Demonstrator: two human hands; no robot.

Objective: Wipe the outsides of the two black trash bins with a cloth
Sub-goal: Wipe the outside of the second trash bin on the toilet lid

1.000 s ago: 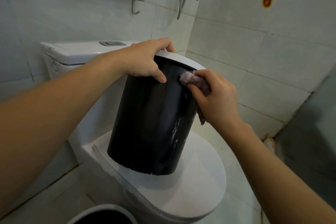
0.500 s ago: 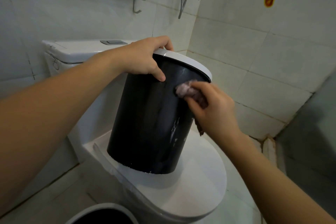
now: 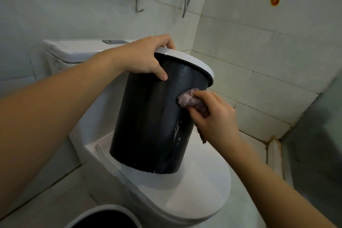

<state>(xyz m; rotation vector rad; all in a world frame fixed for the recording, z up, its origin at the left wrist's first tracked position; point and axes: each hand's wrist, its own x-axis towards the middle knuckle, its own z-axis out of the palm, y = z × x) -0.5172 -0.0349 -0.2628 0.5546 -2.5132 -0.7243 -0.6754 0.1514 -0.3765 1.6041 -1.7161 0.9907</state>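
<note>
Since the earlier frame, the cloth [image 3: 190,99] has been drawn down from just under the white rim [image 3: 187,59] to lower on the wall of the black trash bin [image 3: 153,126], and the bin has been tipped slightly further toward the right.

The right hand [image 3: 216,118] is curled round the bunched cloth, which is pressed by its fingers [image 3: 207,96] against the bin's side; a dark tail of cloth hangs below the palm. The left hand [image 3: 146,57] is clamped on the rim, its fingers hooked over the edge and the thumb laid on the wall. The bin is stood on the closed toilet lid [image 3: 194,196], below both sets of fingers.

Wiping of the first bin's outside appears to be under way. Pale streaks are left beneath the cloth, so a further downward stroke is probably called for, then a turn of the bin.

The bin is a smooth, glossy, tapered cylinder; the cloth is nubbly, soft and pinkish. A second bin [image 3: 103,216] is seen only in part, at the bottom edge.
</note>
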